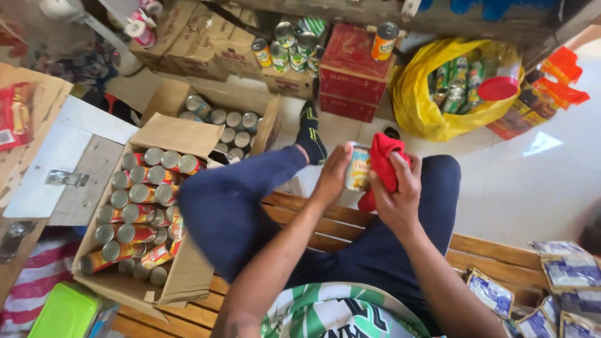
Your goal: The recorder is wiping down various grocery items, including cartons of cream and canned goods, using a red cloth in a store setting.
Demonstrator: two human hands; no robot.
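Your left hand (332, 175) grips a can (358, 166) above your lap; your right hand (397, 191) presses a red cloth (383, 164) against it. Left of the can, the box (181, 275) holds many cans awaiting wiping.

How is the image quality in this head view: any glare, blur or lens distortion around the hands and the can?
Head view: daylight glare whitens the floor tiles at right; the left hand, right hand, can and red cloth are slightly soft, print unreadable; wide-angle bending curves the wooden bench and edges; the box of cans is evenly lit, with soft shadows.
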